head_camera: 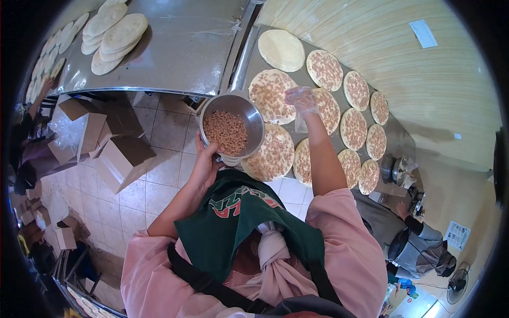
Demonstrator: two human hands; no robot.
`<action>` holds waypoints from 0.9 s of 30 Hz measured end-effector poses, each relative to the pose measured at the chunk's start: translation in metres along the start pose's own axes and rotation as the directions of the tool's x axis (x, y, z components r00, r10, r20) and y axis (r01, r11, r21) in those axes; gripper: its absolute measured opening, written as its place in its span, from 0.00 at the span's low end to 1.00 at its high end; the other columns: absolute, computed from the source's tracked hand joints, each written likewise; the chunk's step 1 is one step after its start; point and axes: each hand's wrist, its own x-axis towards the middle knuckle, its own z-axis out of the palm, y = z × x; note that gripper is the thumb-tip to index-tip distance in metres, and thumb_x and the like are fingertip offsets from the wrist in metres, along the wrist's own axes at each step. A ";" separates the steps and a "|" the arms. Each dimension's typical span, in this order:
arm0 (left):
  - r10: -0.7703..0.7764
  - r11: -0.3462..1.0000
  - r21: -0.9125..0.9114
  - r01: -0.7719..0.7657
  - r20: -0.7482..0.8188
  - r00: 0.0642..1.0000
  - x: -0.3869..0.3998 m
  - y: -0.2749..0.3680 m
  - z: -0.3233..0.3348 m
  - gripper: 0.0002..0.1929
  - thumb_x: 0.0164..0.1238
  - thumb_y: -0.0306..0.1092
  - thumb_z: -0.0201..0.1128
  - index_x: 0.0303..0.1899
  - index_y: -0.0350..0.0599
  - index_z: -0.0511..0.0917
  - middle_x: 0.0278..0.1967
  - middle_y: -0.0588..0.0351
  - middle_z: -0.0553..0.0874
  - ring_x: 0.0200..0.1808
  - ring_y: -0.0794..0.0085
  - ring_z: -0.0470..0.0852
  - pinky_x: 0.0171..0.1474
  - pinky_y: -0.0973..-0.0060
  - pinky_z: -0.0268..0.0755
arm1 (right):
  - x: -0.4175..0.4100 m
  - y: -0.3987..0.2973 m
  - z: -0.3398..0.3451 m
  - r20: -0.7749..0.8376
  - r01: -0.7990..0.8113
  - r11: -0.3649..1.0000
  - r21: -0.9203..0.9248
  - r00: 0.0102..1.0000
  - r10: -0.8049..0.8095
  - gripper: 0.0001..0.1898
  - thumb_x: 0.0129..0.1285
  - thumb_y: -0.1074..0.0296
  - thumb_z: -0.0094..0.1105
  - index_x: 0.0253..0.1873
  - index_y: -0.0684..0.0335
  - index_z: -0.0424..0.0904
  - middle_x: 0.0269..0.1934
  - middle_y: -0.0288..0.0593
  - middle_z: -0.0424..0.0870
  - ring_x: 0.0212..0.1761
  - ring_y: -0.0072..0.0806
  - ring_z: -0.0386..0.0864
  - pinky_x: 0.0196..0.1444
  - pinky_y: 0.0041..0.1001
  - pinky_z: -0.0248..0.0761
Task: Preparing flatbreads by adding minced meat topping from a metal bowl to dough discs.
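My left hand grips the rim of a steel bowl near its handle, the thumb over the edge. Small brown crumbled topping pieces lie in the bowl. In a clear plastic glove, my right hand hovers at the right edge of a round flat dough base strewn with the topping. Its fingertips point down, and whether they hold any pieces is not visible. Just below, another topped base is partly behind the bowl. A base without brown pieces lies at the table's far end.
Several more topped bases cover the steel table along the wall. Stacked plain bases rest on another steel table at left. Open cardboard boxes stand on the tiled floor. Co-workers are at right and far left.
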 end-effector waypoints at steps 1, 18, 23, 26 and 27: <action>0.003 1.000 -0.001 -0.003 -0.006 1.000 -0.002 0.002 -0.004 0.50 0.48 0.26 0.56 0.69 0.62 0.31 0.55 0.49 0.67 0.52 0.59 0.73 0.46 0.49 0.71 | -0.001 0.000 0.001 0.010 -0.054 0.999 0.006 0.998 0.054 0.09 0.49 0.73 0.62 0.38 0.63 0.84 0.33 0.43 0.85 0.32 0.28 0.81 0.35 0.24 0.75; -0.002 0.999 -0.044 -0.001 -0.069 0.998 -0.013 0.013 -0.023 0.48 0.48 0.25 0.55 0.69 0.64 0.34 0.53 0.51 0.67 0.52 0.61 0.72 0.49 0.48 0.68 | 0.050 0.033 -0.038 -0.038 -0.118 0.992 0.054 0.992 0.120 0.09 0.53 0.72 0.56 0.39 0.58 0.84 0.30 0.42 0.85 0.32 0.31 0.82 0.35 0.29 0.75; -0.003 0.999 -0.046 0.000 -0.075 0.997 -0.014 0.013 -0.028 0.48 0.49 0.25 0.54 0.69 0.64 0.34 0.54 0.51 0.67 0.52 0.61 0.72 0.49 0.47 0.68 | 0.086 0.036 -0.033 -0.063 0.027 0.929 -0.368 0.997 -0.054 0.08 0.53 0.67 0.59 0.38 0.54 0.85 0.33 0.40 0.85 0.35 0.31 0.82 0.39 0.30 0.75; -0.012 0.999 -0.049 0.008 -0.079 0.997 -0.016 0.014 -0.030 0.48 0.49 0.26 0.54 0.69 0.65 0.34 0.54 0.51 0.67 0.52 0.61 0.72 0.49 0.48 0.69 | 0.096 0.032 -0.027 -0.034 0.007 0.917 -0.398 0.999 -0.023 0.09 0.54 0.63 0.57 0.37 0.53 0.85 0.35 0.39 0.85 0.36 0.31 0.82 0.39 0.30 0.75; -0.013 0.999 -0.043 0.010 -0.071 0.997 -0.015 0.014 -0.028 0.48 0.50 0.26 0.54 0.69 0.65 0.35 0.54 0.51 0.67 0.52 0.61 0.72 0.48 0.48 0.69 | 0.099 0.033 -0.032 -0.027 -0.009 0.931 -0.366 1.000 -0.001 0.09 0.55 0.62 0.56 0.37 0.53 0.85 0.36 0.39 0.85 0.36 0.30 0.82 0.39 0.30 0.75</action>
